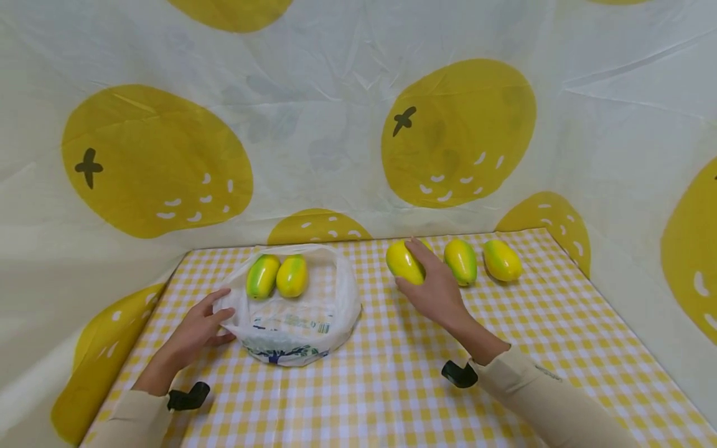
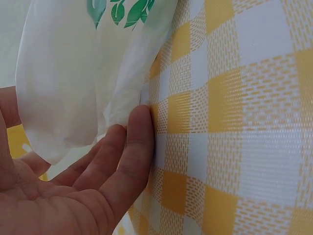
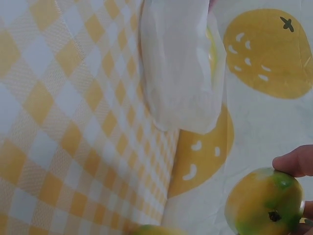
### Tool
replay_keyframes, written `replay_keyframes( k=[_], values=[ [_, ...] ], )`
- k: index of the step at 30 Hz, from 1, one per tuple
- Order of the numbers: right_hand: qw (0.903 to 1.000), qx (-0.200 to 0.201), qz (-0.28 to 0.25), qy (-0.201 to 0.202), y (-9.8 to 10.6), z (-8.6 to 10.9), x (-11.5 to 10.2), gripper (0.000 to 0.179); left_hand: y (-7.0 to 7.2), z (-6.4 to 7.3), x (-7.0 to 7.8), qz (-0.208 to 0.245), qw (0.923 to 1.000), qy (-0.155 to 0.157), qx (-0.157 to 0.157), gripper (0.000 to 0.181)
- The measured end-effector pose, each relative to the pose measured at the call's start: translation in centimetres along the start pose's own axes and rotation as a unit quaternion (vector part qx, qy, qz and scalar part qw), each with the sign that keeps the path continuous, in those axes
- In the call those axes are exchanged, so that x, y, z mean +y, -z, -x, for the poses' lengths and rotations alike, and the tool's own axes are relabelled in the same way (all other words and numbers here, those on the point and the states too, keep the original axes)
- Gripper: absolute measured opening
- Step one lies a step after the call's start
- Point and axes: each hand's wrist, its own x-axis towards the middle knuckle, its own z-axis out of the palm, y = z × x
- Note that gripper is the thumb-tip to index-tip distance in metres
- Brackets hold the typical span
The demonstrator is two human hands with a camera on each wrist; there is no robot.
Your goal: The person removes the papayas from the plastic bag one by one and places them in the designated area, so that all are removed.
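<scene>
A white plastic bag [image 1: 344, 292] with a blue-green print lies with its mouth spread wide; two yellow-green mangoes [image 1: 263, 277] sit inside at its back left. At the bag's left rim, my left hand [image 1: 193, 330] holds the plastic, its fingers against the outside of the bag [image 2: 73, 83] in the left wrist view. My right hand [image 1: 439, 292] grips another mango [image 1: 403, 261] to the right of the bag. In the right wrist view, fingers and thumb hold this mango [image 3: 261, 200] at its side, its dark stem end showing.
Two more mangoes, one close by my right hand [image 1: 460, 262] and one farther right [image 1: 502, 261], rest on the yellow checked tablecloth [image 1: 358, 398]. A white cloth printed with large yellow fruits [image 1: 319, 124] hangs behind the table and along its sides.
</scene>
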Motion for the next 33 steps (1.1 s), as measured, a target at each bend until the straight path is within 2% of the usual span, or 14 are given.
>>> replay_keyframes(
  k=[6, 12, 26, 33],
  values=[
    [0.9999, 0.006, 0.0, -0.01, 1.0, 0.6, 0.8, 0.072, 0.0, -0.1, -0.1, -0.011, 0.9999, -0.002, -0.001, 0.074],
    [0.9994, 0.021, 0.016, -0.022, 2.5, 1.2, 1.6, 0.072, -0.1, -0.2, 0.0, -0.002, 1.0, -0.006, -0.005, 0.073],
    [0.998, 0.043, 0.039, -0.028, 5.4, 2.8, 3.4, 0.073, -0.2, 0.1, 0.0, -0.004, 1.0, -0.008, -0.001, 0.072],
    [0.9955, 0.068, 0.061, -0.027, 6.6, 3.7, 4.2, 0.072, -0.1, 0.0, -0.2, -0.003, 1.0, -0.008, -0.003, 0.072]
  ],
)
